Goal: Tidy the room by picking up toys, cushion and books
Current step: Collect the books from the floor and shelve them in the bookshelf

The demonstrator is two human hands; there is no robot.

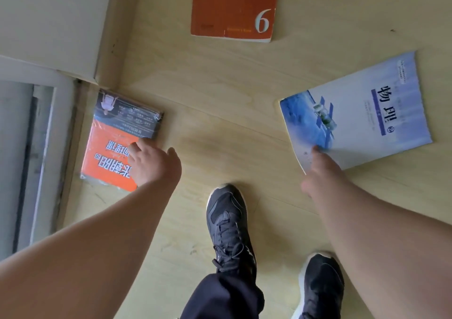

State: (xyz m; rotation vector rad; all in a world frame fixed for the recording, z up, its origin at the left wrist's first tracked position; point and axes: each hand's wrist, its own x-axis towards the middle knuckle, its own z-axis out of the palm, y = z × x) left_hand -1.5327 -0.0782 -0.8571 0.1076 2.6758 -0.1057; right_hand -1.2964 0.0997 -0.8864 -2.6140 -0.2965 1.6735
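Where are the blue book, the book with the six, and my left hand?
blue book (362, 113), head view, cover middle
book with the six (233, 5), head view, orange cover
left hand (152, 164), head view, hand's back

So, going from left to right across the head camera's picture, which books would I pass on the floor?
orange and black book → red book marked 6 → pale blue book
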